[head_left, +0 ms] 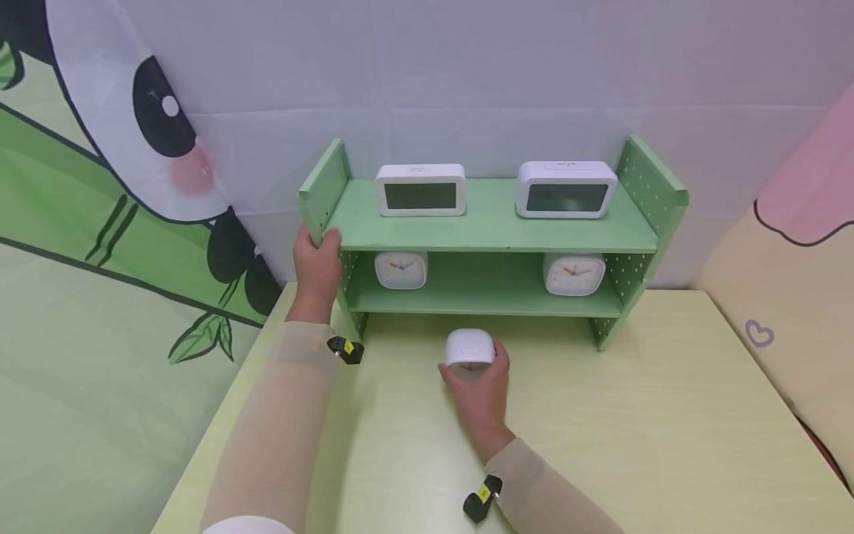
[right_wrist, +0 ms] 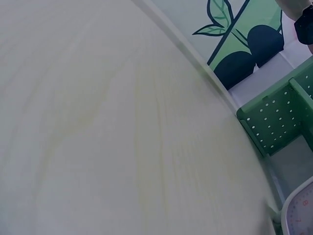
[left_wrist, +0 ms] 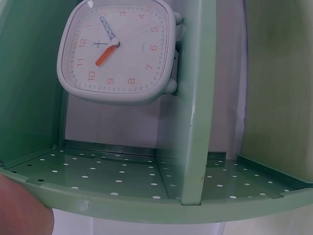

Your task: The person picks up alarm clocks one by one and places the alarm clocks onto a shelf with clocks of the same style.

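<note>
My left hand (head_left: 316, 268) grips the left side panel of a two-tier green shelf (head_left: 494, 236), thumb toward the inner side. In front of the shelf, my right hand (head_left: 482, 400) holds a small white alarm clock (head_left: 470, 345) between thumb and fingers. Its top faces up and its dial is mostly hidden in the head view. Part of a clock (right_wrist: 301, 215) shows at the right wrist view's corner. On the lower tier sit two white analog clocks, a left one (left_wrist: 117, 54) and a right one (head_left: 574, 274).
On the upper tier stand two white digital clocks with dark screens, one on the left (head_left: 421, 190) and one on the right (head_left: 566, 190). The shelf stands on a pale wooden table (head_left: 667, 415), near a cloth backdrop (head_left: 487, 67) with printed cartoons.
</note>
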A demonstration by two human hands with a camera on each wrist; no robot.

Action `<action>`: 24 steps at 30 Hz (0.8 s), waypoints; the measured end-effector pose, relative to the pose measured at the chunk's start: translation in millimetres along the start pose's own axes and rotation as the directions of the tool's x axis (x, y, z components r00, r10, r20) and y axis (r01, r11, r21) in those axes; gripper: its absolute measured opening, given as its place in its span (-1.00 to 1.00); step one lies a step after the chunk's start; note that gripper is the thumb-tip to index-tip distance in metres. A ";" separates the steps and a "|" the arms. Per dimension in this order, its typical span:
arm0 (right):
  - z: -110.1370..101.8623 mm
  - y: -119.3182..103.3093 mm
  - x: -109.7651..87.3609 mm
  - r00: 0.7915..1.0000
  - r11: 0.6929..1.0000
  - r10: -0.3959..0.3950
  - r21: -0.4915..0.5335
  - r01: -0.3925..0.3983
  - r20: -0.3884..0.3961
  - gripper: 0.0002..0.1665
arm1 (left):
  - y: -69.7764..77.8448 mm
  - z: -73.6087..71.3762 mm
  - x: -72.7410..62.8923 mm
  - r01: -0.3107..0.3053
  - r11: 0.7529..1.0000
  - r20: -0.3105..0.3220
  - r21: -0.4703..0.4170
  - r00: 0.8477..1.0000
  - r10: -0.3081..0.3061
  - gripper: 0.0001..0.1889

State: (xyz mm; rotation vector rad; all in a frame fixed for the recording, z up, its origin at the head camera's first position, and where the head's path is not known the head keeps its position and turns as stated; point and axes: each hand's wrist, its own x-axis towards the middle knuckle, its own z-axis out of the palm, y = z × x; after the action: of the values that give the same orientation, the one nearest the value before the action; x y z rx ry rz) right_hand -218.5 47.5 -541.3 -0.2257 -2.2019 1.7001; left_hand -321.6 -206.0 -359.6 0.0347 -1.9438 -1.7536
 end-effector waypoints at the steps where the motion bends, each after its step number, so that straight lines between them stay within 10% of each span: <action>1: -0.4 -0.4 0.2 1.000 1.000 0.001 0.002 -0.002 0.002 0.31 | -0.1 0.1 0.1 0.001 1.000 0.000 0.003 1.000 -0.001 -0.48; 24: -22.4 -38.5 -1.7 1.000 0.997 -0.017 0.076 0.016 0.013 0.28 | 1.0 0.1 0.5 -0.002 1.000 -0.002 -0.006 1.000 0.002 -0.47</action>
State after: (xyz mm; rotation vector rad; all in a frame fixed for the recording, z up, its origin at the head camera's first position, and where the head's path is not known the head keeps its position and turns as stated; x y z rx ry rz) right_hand -205.4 56.9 -499.7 -0.1772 -2.1376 1.7774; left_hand -321.7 -205.9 -358.5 0.0321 -1.9359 -1.7575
